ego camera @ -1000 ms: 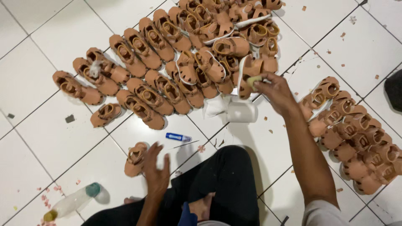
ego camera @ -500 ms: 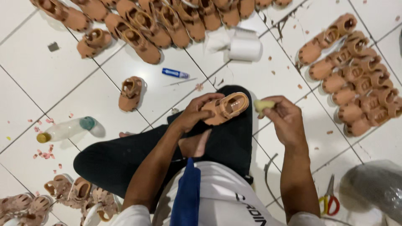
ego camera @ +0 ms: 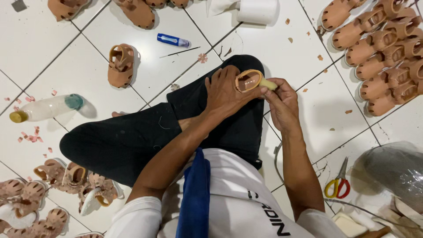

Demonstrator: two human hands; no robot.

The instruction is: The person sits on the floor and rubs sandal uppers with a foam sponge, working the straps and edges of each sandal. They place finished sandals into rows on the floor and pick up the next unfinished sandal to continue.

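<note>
Rubbing down a little tan sandal (ego camera: 249, 80) looks like the step in hand here. The left hand (ego camera: 225, 91) has its fingers wrapped around the shoe, holding it sole-out over the knee of the black trousers (ego camera: 132, 141), while the right hand (ego camera: 282, 102) pinches a small pale yellowish block (ego camera: 268, 83) between thumb and fingertips and presses it against the sandal's edge at about 3 o'clock of the shoe. Can't tell whether the block is an eraser, a sponge or a wax piece.

My guess for the next move: keep the shoe steady and work the block round the rim, so the left hand would need to turn it bit by bit.

Around the lap: a lone sandal (ego camera: 120, 65) at 10 o'clock, a blue tube (ego camera: 173, 40) at 11, a plastic bottle (ego camera: 46, 108) at 9, rows of sandals (ego camera: 379, 48) at 2, yellow-and-red scissors (ego camera: 338, 184) at 4.
</note>
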